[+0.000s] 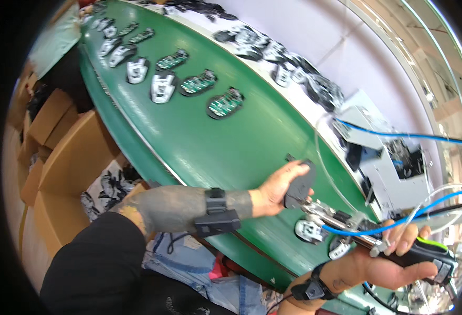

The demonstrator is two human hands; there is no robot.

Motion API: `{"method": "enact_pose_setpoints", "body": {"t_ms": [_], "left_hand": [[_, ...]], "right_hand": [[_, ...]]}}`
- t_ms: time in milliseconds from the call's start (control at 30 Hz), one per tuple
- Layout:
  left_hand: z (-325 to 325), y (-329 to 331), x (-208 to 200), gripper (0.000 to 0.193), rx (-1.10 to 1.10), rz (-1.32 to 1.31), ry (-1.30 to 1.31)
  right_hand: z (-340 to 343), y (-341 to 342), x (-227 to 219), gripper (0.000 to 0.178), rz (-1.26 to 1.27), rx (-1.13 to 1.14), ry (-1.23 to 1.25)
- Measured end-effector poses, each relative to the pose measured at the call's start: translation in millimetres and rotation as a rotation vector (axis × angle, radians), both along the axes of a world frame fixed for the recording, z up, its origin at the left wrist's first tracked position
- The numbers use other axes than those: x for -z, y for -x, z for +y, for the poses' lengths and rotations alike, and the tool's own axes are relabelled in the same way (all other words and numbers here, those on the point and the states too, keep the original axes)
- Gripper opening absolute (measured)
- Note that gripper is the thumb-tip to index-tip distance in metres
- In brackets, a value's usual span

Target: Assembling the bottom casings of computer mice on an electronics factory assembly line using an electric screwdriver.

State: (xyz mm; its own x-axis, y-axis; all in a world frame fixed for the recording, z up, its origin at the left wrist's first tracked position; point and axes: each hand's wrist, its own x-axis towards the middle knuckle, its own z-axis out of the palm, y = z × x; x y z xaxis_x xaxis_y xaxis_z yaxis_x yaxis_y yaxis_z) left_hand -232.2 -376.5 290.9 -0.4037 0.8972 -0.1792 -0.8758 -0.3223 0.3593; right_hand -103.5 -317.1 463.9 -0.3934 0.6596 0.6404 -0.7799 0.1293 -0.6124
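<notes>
My left hand (269, 193) grips a dark, flat, rounded mouse base (301, 182), thumb on its upper edge, above the green work surface (199, 147). In my right hand (383, 266) is a power screwdriver (422, 255) with a black and lime-green handle, my fingers wrapped round it. Its long metal front end (328, 214) reaches left to the lower edge of the mouse base; whether the tip touches it I cannot tell. Below that metal end lie a black-and-white mouse shell (310, 231) and a second shell (339, 248), partly hidden by the tool.
Mouse bases with green circuit boards (226, 103) and white-and-black shells (163, 87) line the far left of the belt-like surface. More shells (281, 74) crowd the white ledge. A grey machine (399, 184) and blue hose (446, 197) are right; cardboard boxes (73, 173) are left.
</notes>
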Motion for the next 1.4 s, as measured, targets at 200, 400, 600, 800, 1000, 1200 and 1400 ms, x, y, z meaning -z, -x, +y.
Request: {"method": "enact_pose_setpoints", "body": {"t_ms": [200,400,600,800,1000,1200,1400], "left_hand": [[7,-10,8,0.044,-0.341,1.333,0.261],[-7,-1,-6,0.04,-0.088,1.538,0.331],[-66,125,-44,0.03,-0.821,1.767,0.634],[-189,232,-4,0.052,-0.532,1.69,1.842],[-170,227,-20,0.049,-0.741,2.001,1.295],[-92,182,-26,0.047,-0.463,2.193,0.887],[-80,189,14,0.048,-0.32,2.237,1.082]], "right_hand": [[7,-24,-27,0.049,-0.251,-0.064,-0.203],[28,-57,-47,0.067,-0.348,-0.066,-0.163],[38,-62,-41,0.044,-0.205,-0.002,-0.126],[28,-54,-43,0.048,-0.167,-0.049,-0.103],[32,-51,-37,0.048,-0.137,-0.085,-0.099],[30,-51,-38,0.048,-0.149,-0.051,-0.087],[28,-46,-34,0.048,-0.144,-0.039,-0.093]]}}
